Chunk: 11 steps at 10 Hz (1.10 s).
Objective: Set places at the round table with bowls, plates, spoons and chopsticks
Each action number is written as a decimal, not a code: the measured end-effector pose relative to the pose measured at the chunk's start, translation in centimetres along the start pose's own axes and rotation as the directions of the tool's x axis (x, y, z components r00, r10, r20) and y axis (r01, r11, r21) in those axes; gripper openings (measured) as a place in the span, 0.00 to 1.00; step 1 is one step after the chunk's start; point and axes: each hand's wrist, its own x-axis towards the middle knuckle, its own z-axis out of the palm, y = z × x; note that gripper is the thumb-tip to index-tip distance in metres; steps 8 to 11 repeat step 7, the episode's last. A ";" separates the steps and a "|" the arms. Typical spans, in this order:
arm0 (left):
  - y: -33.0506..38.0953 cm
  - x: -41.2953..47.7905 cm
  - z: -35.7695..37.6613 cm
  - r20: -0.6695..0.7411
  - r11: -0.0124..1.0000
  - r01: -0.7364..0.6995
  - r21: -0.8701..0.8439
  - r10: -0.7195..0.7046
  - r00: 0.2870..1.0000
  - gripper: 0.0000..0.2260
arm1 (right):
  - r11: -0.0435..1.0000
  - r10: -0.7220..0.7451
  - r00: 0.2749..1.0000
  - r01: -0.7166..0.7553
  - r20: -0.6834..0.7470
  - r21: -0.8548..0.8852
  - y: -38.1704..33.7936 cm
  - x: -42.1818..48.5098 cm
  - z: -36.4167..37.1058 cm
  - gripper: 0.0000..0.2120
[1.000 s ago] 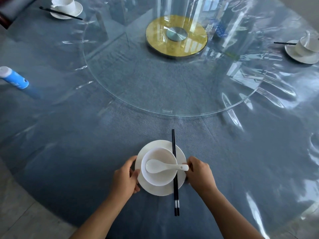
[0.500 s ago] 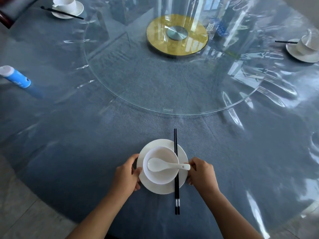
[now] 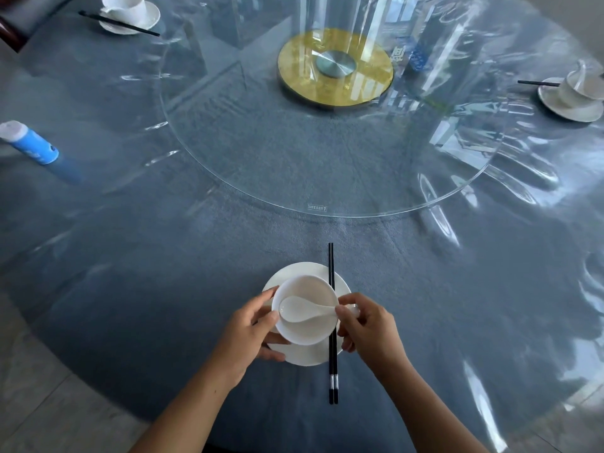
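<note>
basically a last tidy of the setting at lower centre of the frame. the left hand (image 3: 248,335) cupped the bowl (image 3: 307,331) from its left side, fingers (image 3: 265,294) curled round the wall and thumb on the rim. the right hand (image 3: 369,325) pinched the handle end of the spoon (image 3: 299,310), thumb and forefinger clamped on it just past the bowl's right rim. the spoon's scoop lay inside the bowl, the bowl sat on the plate (image 3: 305,356), and the plate sat on the counter (image 3: 163,289) near the bottom edge. the chopsticks (image 3: 332,371) lay paired across the plate's right side, tips toward the top of the frame; touching the bowl or just beside it, could not tell. doing it well looked to need the left hand steadying the bowl so it did not skate on the plate, a gentle swing of the handle, and the right wrist kept off the chopsticks below it. the upper-left setting (image 3: 129,14) and right-edge setting (image 3: 572,96) gave a layout to match.
</note>
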 end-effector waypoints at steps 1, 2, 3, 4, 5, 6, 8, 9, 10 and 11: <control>-0.1 0.0 -0.1 0.008 1.000 0.001 -0.009 -0.001 1.000 0.18 | 1.000 0.000 1.000 0.000 -0.003 -0.004 -0.2 0.4 -0.1 0.05; -0.1 0.2 -0.3 0.036 1.000 -0.018 0.012 0.018 0.999 0.18 | 1.000 0.003 1.000 -0.003 0.025 -0.019 -0.6 0.7 -0.4 0.04; -0.1 0.5 -0.4 0.046 1.000 -0.018 0.013 0.018 0.999 0.18 | 1.000 0.012 0.999 -0.012 0.035 -0.018 -0.8 0.9 -0.5 0.05; -0.2 0.6 -0.5 0.046 1.000 -0.015 0.007 0.014 0.999 0.18 | 1.000 0.024 0.999 -0.023 0.032 -0.006 -1.1 1.0 -0.5 0.06; -0.5 0.6 -0.8 0.027 0.999 -0.001 0.036 0.000 1.000 0.17 | 0.999 0.030 0.999 -0.031 0.026 0.017 -1.0 0.7 -0.6 0.04; 0.0 0.6 -1.5 0.015 0.993 0.023 0.113 -0.025 1.000 0.18 | 0.999 0.034 0.999 -0.034 -0.017 0.033 -1.3 0.5 -1.2 0.03; 1.1 0.4 -2.0 -0.016 0.945 -0.018 0.326 0.024 1.000 0.16 | 0.998 0.036 0.992 -0.041 -0.119 -0.037 -1.9 -0.4 -2.3 0.04; 1.1 0.4 -2.0 -0.016 0.945 -0.018 0.326 0.024 1.000 0.16 | 0.998 0.036 0.992 -0.041 -0.119 -0.037 -1.9 -0.4 -2.3 0.04; 1.1 0.4 -2.0 -0.016 0.945 -0.018 0.326 0.024 1.000 0.16 | 0.998 0.036 0.992 -0.041 -0.119 -0.037 -1.9 -0.4 -2.3 0.04; 1.1 0.4 -2.0 -0.016 0.945 -0.018 0.326 0.024 1.000 0.16 | 0.998 0.036 0.992 -0.041 -0.119 -0.037 -1.9 -0.4 -2.3 0.04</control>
